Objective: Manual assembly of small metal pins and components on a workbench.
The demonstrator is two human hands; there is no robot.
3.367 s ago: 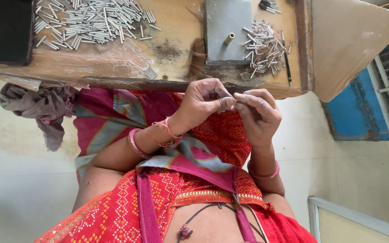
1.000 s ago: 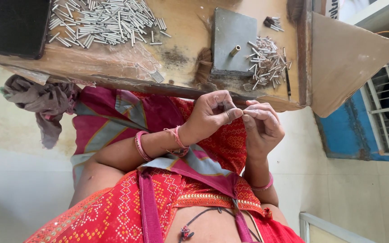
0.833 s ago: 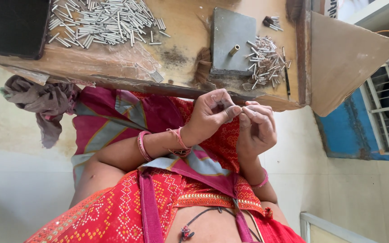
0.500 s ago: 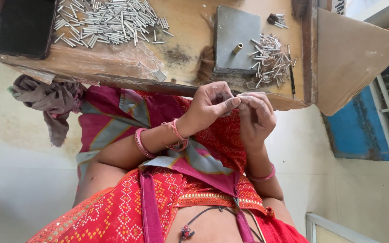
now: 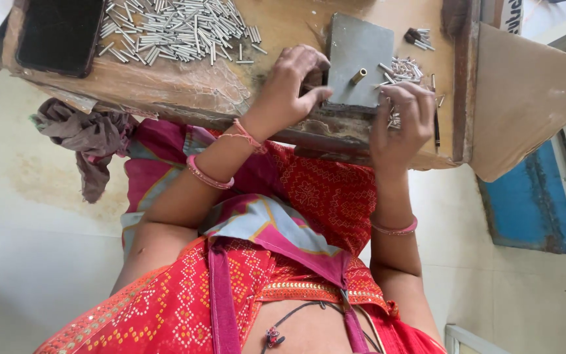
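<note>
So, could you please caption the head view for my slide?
Left hand on a grey plate with a brass peg; right hand on loose metal pins.

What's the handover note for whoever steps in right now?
Left hand: fingers curled against the left edge of the grey metal plate; a grip cannot be told.
Right hand: fingertips down on the small pile of metal pins right of the plate.
Brass post stands on the plate with nothing on it.
Large pin pile lies loose on the wooden bench, beside a dark flat slab.
</note>
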